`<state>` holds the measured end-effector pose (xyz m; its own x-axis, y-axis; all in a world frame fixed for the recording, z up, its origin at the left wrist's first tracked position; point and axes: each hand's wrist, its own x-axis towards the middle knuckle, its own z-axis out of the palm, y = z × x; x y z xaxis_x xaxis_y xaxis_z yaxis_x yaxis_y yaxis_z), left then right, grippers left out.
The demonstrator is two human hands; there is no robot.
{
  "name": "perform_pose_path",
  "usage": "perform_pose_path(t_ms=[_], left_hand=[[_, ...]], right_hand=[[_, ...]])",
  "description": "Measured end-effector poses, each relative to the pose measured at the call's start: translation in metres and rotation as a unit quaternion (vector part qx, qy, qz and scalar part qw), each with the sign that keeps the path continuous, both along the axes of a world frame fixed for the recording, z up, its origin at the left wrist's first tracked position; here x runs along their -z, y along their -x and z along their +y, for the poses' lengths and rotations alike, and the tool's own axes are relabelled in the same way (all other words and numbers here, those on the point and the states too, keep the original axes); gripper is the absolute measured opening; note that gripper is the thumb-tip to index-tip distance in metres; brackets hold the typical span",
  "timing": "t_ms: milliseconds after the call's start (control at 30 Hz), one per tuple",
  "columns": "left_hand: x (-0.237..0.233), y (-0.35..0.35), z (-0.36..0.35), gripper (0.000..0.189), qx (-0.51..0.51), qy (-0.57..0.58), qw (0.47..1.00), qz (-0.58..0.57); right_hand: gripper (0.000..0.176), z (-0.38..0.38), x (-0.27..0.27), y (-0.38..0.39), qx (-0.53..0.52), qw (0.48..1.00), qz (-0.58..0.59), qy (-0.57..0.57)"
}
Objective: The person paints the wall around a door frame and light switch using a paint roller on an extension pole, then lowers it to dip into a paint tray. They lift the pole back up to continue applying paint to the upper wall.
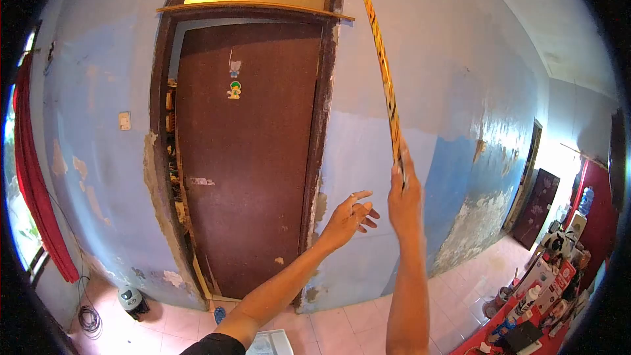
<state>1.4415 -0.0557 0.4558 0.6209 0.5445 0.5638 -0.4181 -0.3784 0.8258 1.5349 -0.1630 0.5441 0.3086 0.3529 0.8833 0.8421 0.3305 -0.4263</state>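
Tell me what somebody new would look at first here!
Probably the big brown door, left of the middle, with two little stickers on its upper part. Next, perhaps, the long yellow-and-black stick in the right hand, slanting up to the picture's top edge. Far left, a red curtain hangs by a window.

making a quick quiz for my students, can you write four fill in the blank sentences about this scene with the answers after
The hand holding the patterned pole is the ____ one.
The left hand holds ____.
The white wall plate is to the ____ of the brown door.
The curtain is ____.

Missing words: right; nothing; left; red.
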Motion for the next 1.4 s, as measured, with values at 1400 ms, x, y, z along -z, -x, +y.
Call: perform_pose_path(t_ms=[1400], left_hand=[[0.038, 0.003, 0.014, 0.071, -0.012, 0.105, 0.994, -0.015]], right_hand=[[0.051, -0.077, 0.309, 0.040, -0.067, 0.984, 0.077, 0.149]])
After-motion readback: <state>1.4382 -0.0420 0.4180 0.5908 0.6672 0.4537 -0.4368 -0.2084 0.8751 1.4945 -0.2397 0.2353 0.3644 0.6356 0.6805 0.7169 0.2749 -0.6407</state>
